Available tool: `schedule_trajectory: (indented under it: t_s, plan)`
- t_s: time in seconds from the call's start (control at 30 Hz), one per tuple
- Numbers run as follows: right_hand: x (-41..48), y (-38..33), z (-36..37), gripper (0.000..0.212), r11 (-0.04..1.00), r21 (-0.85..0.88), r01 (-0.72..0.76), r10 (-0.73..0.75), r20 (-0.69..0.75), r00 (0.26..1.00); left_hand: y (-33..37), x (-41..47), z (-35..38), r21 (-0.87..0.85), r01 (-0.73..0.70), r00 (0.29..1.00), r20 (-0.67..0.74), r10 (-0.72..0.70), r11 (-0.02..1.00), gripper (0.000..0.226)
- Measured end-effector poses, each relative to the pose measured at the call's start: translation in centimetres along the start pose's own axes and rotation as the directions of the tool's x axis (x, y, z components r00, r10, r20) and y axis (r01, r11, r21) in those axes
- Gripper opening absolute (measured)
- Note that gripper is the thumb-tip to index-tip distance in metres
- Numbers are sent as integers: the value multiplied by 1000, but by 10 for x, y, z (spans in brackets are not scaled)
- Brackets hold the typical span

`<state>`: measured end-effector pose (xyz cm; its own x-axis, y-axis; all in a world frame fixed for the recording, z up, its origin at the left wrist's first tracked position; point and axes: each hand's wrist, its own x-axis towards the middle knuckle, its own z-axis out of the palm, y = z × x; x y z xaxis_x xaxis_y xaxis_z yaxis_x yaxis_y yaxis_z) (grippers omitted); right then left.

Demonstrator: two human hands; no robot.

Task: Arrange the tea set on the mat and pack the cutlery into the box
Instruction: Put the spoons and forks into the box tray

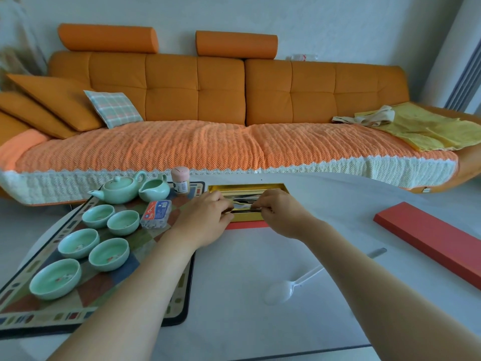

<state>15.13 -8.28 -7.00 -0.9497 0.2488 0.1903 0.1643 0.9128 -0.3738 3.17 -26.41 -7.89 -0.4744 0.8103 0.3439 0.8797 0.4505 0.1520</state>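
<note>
A gold-lined box point(247, 188) with a red outer edge lies at the table's far middle. Both my hands reach into it: my left hand point(205, 220) and my right hand point(279, 212) pinch the ends of a dark cutlery piece point(246, 210) lying lengthwise in the box. More silver cutlery point(247, 198) shows behind it. On the patterned mat point(145, 246) at left stand a pale green teapot point(118, 190), a pitcher point(154, 188) and several green cups point(109, 254). A white plastic spoon point(282, 290) lies on the table near my right forearm.
The red box lid point(432, 238) lies at the right of the white table point(247, 321). A pink-capped jar point(180, 181) and a small plastic packet point(156, 213) sit on the mat. A metal handle tip point(377, 252) shows past my right arm. An orange sofa stands behind.
</note>
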Motion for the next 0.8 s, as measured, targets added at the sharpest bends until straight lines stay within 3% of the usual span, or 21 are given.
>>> schedule_trajectory:
  t_s: [0.13, 0.3, 0.37, 0.53, 0.67, 0.8]
  plan:
    - [-16, -3, -12, 41, 999, -48, -5, 10, 97, 995, 11, -4, -2, 25, -3, 1000, 5, 3, 1000, 42]
    - [-37, 2, -26, 36, 996, -4, 87, -87, -55, 995, 38, -7, -9, -6, -70, 997, -24, 70, 998, 40]
    - [-49, -1, -37, 32, 997, 13, 74, -74, -33, 997, 52, -10, -13, -78, -73, 997, -6, 73, 994, 34]
    - [-80, 2, -49, 23, 1000, 15, -15, 12, 199, 980, 92, -23, -16, -385, 104, 951, 309, 22, 917, 26]
    - [-94, 10, -52, 15, 997, 27, -71, 57, 367, 928, 106, -33, -12, -387, 117, 877, 472, 88, 915, 42]
    - [-104, 12, -53, 25, 997, -9, -81, 77, 424, 902, 112, -37, -11, -260, 8, 831, 538, 138, 966, 51]
